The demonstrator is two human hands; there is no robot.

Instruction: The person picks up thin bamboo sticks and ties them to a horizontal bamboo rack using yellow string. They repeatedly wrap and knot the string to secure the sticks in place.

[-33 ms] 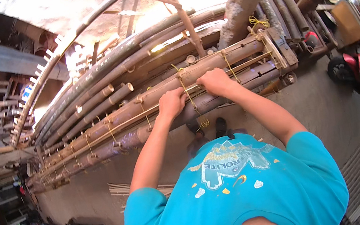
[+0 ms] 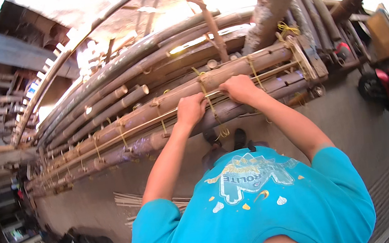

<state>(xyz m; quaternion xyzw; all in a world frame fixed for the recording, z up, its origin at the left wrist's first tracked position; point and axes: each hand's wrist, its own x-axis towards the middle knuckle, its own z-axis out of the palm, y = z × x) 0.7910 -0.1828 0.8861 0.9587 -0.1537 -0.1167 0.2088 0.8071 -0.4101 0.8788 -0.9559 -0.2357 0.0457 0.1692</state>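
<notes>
Here, strip [image 2: 152, 120] under left grip [image 2: 191, 110]

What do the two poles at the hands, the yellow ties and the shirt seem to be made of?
Poles: likely bamboo, brown and fairly smooth, by their round form and joint-like bands. Yellow ties: thin cord, perhaps plastic, as they bend and loop; finish too small to tell. Shirt: matte fabric, draping softly, with a print.

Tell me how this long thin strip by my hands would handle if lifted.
The strip is probably light, being far thinner than the bamboo poles alongside. It would likely flex rather than stay rigid, being slender for its length. It might snag on the yellow cords crossing its path.
</notes>
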